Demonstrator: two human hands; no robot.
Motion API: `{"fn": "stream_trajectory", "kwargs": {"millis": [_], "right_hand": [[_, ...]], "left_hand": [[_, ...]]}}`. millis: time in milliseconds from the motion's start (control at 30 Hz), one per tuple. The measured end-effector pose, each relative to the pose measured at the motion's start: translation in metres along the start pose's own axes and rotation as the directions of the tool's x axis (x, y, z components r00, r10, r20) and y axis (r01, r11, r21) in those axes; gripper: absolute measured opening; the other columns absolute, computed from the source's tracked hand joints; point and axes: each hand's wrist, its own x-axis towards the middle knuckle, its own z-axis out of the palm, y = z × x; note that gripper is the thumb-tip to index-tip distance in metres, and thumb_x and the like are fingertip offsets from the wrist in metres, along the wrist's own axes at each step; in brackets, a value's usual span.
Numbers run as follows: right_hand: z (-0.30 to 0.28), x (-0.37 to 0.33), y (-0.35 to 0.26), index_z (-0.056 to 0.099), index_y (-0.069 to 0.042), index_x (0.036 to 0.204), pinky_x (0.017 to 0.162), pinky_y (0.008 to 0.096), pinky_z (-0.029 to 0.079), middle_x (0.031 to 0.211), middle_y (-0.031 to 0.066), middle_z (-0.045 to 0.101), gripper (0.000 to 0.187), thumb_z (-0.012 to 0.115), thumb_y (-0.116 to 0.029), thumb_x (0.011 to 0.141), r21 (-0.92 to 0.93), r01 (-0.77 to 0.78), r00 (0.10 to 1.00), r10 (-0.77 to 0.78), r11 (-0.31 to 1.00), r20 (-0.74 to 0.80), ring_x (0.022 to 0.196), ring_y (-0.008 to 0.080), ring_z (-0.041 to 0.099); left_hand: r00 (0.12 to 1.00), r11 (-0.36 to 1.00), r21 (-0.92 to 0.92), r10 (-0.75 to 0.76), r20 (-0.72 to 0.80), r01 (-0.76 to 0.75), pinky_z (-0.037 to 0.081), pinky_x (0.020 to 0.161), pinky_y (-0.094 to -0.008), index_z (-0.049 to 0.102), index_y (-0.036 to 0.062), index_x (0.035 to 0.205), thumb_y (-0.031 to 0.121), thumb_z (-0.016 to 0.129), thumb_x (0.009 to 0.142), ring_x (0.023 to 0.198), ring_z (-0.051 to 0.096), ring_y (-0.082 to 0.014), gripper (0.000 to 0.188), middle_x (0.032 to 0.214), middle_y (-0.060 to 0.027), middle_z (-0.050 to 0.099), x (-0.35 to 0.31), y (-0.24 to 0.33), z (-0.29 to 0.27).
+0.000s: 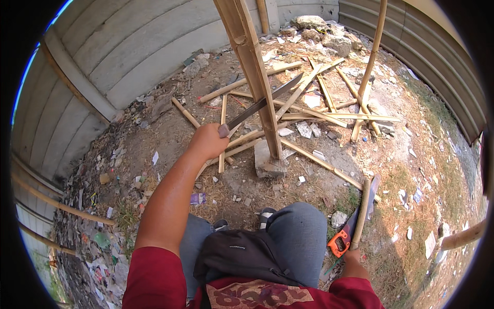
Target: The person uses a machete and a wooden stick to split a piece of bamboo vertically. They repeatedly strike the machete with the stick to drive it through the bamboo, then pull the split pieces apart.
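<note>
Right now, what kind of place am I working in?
Probably an outdoor yard or vacant lot used for rough bamboo work: bare littered ground, cut bamboo strips scattered about, concrete panel walls around it.

An upright bamboo pole [257,82] stands on a stone block [268,162] on the ground. Behind the pole lie scattered bamboo strips [319,103], with rubble [319,31] farther behind. A blade [265,101] crosses behind the pole, its handle to the left. A handsaw [350,229] lies to the pole's right, nearer the person.
</note>
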Motion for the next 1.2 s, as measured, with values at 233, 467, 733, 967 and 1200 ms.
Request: {"fn": "stream_trajectory", "kwargs": {"millis": [233, 467, 733, 967, 1200], "right_hand": [[-0.016, -0.042, 0.005, 0.047, -0.002, 0.132, 0.094, 0.0523, 0.049, 0.117, 0.0273, 0.064, 0.052, 0.068, -0.027, 0.092, 0.084, 0.195, 0.98, -0.19, 0.977, -0.064, 0.113, 0.0446, 0.062], [-0.122, -0.09, -0.052, 0.043, -0.001, 0.141, 0.09, 0.0531, 0.049, 0.118, 0.031, 0.063, 0.058, 0.065, -0.027, 0.094, 0.131, 0.655, 0.725, -0.57, 0.744, -0.387, 0.108, 0.0486, 0.062], [-0.364, -0.209, -0.243, 0.046, -0.001, 0.139, 0.074, 0.0464, 0.052, 0.091, 0.0246, 0.069, 0.054, 0.066, -0.025, 0.095, 0.087, 0.91, 0.39, -0.763, 0.406, -0.515, 0.084, 0.039, 0.07], [-0.377, -0.261, -0.365, 0.049, 0.001, 0.128, 0.07, 0.0426, 0.052, 0.087, 0.022, 0.067, 0.049, 0.071, -0.015, 0.087, -0.067, 0.914, 0.361, -0.88, 0.399, -0.308, 0.076, 0.0365, 0.067], [-0.361, -0.252, -0.374, 0.054, -0.003, 0.126, 0.085, 0.0446, 0.051, 0.099, 0.024, 0.068, 0.053, 0.072, -0.012, 0.078, -0.233, 0.904, 0.364, -0.931, 0.358, -0.017, 0.095, 0.0379, 0.067]], "left_hand": [[0.998, 0.999, 0.01, -0.043, -0.039, 0.043, 0.053, 0.08, -0.0472, 0.069, 0.0007, 0.102, 0.026, 0.069, 0.081, 0.09, 0.069, -0.0409, 0.033, 0.092, -0.0232, 0.071, 0.0, -0.007, 0.005], [1.0, 1.0, 0.008, -0.03, -0.008, 0.03, 0.053, 0.082, -0.0482, 0.068, -0.0005, 0.101, 0.026, 0.066, 0.081, 0.093, 0.068, -0.0426, 0.033, 0.094, -0.0254, 0.07, 0.004, -0.011, 0.001], [0.999, 0.998, -0.034, 0.044, -0.024, -0.045, 0.054, 0.081, -0.0475, 0.068, -0.0018, 0.101, 0.025, 0.064, 0.085, 0.092, 0.068, -0.0421, 0.032, 0.096, -0.0259, 0.07, 0.001, 0.004, 0.0], [1.0, 1.0, -0.022, -0.019, 0.019, 0.02, 0.054, 0.082, -0.0483, 0.07, -0.0007, 0.104, 0.026, 0.062, 0.089, 0.095, 0.068, -0.0421, 0.032, 0.097, -0.0258, 0.07, 0.004, -0.001, -0.001], [0.999, 0.999, -0.033, -0.015, 0.04, 0.016, 0.054, 0.085, -0.0486, 0.07, 0.0029, 0.106, 0.026, 0.058, 0.093, 0.097, 0.068, -0.0415, 0.03, 0.099, -0.0239, 0.071, 0.018, -0.009, 0.006]]}}
